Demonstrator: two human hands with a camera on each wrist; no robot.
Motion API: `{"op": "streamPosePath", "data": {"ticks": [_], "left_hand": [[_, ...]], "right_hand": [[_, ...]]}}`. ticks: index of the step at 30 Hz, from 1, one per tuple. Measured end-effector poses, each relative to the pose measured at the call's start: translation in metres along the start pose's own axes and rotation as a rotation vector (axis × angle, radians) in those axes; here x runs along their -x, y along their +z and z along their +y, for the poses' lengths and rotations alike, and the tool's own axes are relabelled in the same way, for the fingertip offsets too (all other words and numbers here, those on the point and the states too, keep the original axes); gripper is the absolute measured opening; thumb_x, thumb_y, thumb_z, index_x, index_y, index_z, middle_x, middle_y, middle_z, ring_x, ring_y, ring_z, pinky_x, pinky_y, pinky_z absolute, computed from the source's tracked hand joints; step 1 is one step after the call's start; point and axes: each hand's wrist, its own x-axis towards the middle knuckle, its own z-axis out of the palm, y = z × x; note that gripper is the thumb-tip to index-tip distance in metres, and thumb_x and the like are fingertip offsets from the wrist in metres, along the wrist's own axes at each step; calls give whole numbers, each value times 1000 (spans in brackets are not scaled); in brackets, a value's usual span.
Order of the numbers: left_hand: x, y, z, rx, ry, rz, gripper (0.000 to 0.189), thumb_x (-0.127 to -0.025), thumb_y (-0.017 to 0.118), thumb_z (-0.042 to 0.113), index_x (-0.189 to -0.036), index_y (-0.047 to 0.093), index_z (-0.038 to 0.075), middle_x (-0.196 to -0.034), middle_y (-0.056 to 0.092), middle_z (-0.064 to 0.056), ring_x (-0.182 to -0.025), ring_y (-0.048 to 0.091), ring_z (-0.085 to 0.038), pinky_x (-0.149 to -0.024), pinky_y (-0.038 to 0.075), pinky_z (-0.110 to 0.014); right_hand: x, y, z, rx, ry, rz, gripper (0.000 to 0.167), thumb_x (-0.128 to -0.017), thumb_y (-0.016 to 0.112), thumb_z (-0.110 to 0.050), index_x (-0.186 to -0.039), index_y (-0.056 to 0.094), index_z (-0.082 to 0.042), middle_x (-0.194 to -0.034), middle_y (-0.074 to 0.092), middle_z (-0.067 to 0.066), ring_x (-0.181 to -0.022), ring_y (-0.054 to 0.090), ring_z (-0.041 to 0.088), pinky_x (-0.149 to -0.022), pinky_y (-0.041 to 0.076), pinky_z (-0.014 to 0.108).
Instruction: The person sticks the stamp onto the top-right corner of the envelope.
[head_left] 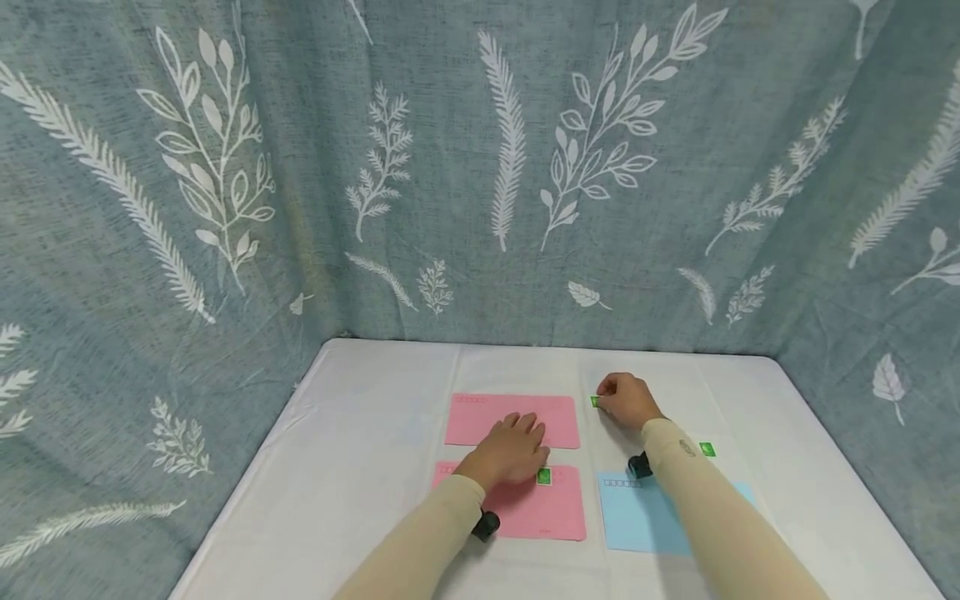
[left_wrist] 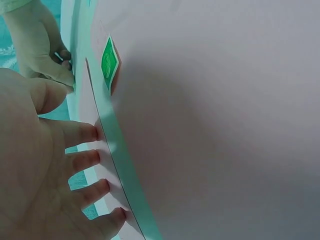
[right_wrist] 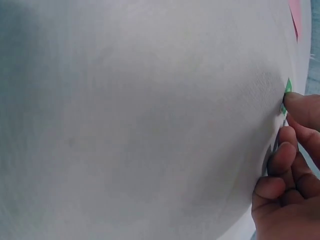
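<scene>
My left hand [head_left: 512,450] reaches across two pink envelopes, its fingers spread. In the left wrist view its fingertips [left_wrist: 89,159] rest at the near edge of the upper pink envelope [head_left: 487,417]. On the lower pink envelope [head_left: 540,521], a green stamp [head_left: 543,476] with a white border sits at the upper right, just beside that hand. Right of the upper envelope, my right hand [head_left: 630,402] pinches another green stamp [head_left: 595,402] low over the table. Its thumb [right_wrist: 302,107] covers part of this stamp in the right wrist view, and the other fingers are curled.
A blue envelope [head_left: 626,521] lies at the front right, partly under my right forearm in the head view. One more green stamp [head_left: 707,449] lies on the white table [head_left: 360,433], right of that forearm. A leaf-patterned curtain [head_left: 450,167] surrounds the table's back and sides.
</scene>
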Motion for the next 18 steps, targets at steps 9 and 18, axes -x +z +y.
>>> {"op": "streamPosePath", "data": {"ticks": [9,18], "left_hand": [[-1,-1,0,4,14,-1,58,-116,40,39,-167,44,11,-174,35,-7,-160,29,-32,-128,27,-49],[0,-4,-1,-22,25,-17,57,-117,37,37,-167,44,10,-173,35,-8,-159,30,-32,-127,29,-49]], "right_hand": [[-2,-1,1,16,17,-30,6,-98,74,-5,-94,72,-2,-88,67,9,-80,59,23,-73,52,36],[-1,-7,-6,11,12,-79,10,-100,69,-4,-90,70,-4,-86,65,8,-81,58,23,-75,50,37]]}}
